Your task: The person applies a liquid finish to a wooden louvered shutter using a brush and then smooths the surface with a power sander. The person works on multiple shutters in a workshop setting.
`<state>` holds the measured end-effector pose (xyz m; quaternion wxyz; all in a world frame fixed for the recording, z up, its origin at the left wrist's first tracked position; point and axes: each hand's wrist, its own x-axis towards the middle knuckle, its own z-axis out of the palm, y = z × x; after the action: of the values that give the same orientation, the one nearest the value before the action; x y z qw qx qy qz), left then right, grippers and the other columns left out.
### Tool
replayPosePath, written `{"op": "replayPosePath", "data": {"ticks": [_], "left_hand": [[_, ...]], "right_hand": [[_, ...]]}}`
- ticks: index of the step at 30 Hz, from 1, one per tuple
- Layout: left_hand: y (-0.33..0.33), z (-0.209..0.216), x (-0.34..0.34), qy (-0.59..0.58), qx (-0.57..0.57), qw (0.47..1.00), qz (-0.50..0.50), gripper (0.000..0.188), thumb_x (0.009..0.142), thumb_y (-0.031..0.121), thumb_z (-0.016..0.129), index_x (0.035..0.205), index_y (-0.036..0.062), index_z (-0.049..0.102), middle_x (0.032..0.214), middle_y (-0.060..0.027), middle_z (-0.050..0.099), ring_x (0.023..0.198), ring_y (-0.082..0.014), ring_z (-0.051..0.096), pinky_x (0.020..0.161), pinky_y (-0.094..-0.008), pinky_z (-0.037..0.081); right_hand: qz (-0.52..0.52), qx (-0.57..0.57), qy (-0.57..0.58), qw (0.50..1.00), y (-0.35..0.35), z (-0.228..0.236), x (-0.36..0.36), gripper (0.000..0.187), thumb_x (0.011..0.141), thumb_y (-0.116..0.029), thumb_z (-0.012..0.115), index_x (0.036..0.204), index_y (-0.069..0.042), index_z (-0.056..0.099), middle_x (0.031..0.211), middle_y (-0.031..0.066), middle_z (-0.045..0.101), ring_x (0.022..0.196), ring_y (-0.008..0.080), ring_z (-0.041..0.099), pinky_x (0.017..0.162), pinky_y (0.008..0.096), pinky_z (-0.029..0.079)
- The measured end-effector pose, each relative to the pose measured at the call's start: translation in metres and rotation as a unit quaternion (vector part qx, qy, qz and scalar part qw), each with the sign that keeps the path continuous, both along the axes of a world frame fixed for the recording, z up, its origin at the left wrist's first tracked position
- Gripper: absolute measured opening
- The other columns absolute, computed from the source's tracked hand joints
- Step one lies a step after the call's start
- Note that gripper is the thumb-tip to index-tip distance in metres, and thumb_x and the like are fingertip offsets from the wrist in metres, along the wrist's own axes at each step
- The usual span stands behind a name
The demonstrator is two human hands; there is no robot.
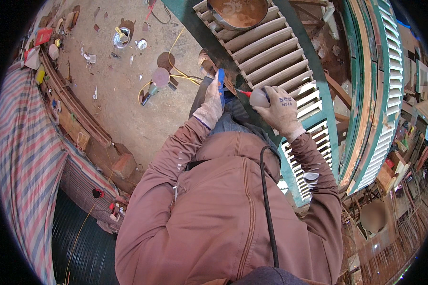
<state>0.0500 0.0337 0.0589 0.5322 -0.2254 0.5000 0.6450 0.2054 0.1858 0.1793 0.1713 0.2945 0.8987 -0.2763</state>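
My right hand [281,108], in a pale work glove, grips a whitish squeeze bottle [259,98] with a red nozzle. The nozzle's tip points left, at the edge of a green-framed louvered shutter [314,61]. My left hand [213,102], gloved with a blue palm side, is seen edge-on just left of the nozzle. Its fingers point away from me, stretched out, and I see nothing held in them. Whether it touches the shutter's edge I cannot tell. The shutter's slats are bare, pale wood.
A metal bowl of brown material [238,13] rests on the shutter's far part. A power tool with a round disc [160,77] lies on the floor at left beside a yellow cord [178,40]. Beyond it stands a silvery basin [121,38]. More green louvered frames [387,95] stand at right.
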Motion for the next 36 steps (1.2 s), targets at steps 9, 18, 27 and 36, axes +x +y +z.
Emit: {"op": "replayPosePath", "data": {"ticks": [9, 18, 27, 36], "left_hand": [[0.002, 0.009, 0.001, 0.005, -0.021, 1.0, 0.007, 0.052, 0.104, 0.055, 0.049, 0.137, 0.0152, 0.057, 0.119, -0.0086, 0.07, 0.103, -0.0263, 0.071, 0.086, -0.049, 0.062], [-0.005, -0.008, -0.001, 0.012, -0.003, 1.0, 0.006, 0.05, 0.105, 0.05, 0.051, 0.137, 0.0117, 0.056, 0.118, -0.01, 0.068, 0.103, -0.0243, 0.071, 0.087, -0.0462, 0.062], [-0.006, -0.005, 0.002, 0.037, -0.044, 0.998, 0.019, 0.045, 0.105, 0.046, 0.054, 0.13, 0.0085, 0.059, 0.114, -0.0089, 0.069, 0.1, -0.0213, 0.071, 0.089, -0.0397, 0.061], [0.002, 0.007, 0.003, -0.005, 0.018, 0.998, 0.06, 0.04, 0.105, 0.046, 0.055, 0.125, 0.0119, 0.062, 0.109, -0.0057, 0.07, 0.091, -0.0209, 0.072, 0.082, -0.0377, 0.062]], "right_hand": [[-0.022, -0.031, -0.001, 0.999, 0.001, 0.007, 0.002, 0.056, 0.078, -0.041, 0.081, 0.12, -0.006, 0.068, 0.111, 0.0159, 0.071, 0.106, 0.0354, 0.069, 0.09, 0.046, 0.054], [-0.034, -0.033, 0.023, 0.999, 0.004, 0.005, -0.007, 0.054, 0.081, -0.043, 0.075, 0.119, -0.005, 0.069, 0.113, 0.0148, 0.071, 0.108, 0.0334, 0.069, 0.092, 0.0456, 0.054], [-0.073, -0.082, 0.02, 0.994, 0.006, -0.008, -0.009, 0.058, 0.077, -0.045, 0.078, 0.117, -0.004, 0.07, 0.111, 0.0164, 0.072, 0.105, 0.0342, 0.07, 0.089, 0.0458, 0.055], [-0.068, -0.072, 0.025, 0.995, 0.008, -0.01, -0.02, 0.061, 0.077, -0.049, 0.08, 0.116, -0.002, 0.071, 0.107, 0.0181, 0.073, 0.1, 0.0341, 0.072, 0.086, 0.043, 0.056]]}}
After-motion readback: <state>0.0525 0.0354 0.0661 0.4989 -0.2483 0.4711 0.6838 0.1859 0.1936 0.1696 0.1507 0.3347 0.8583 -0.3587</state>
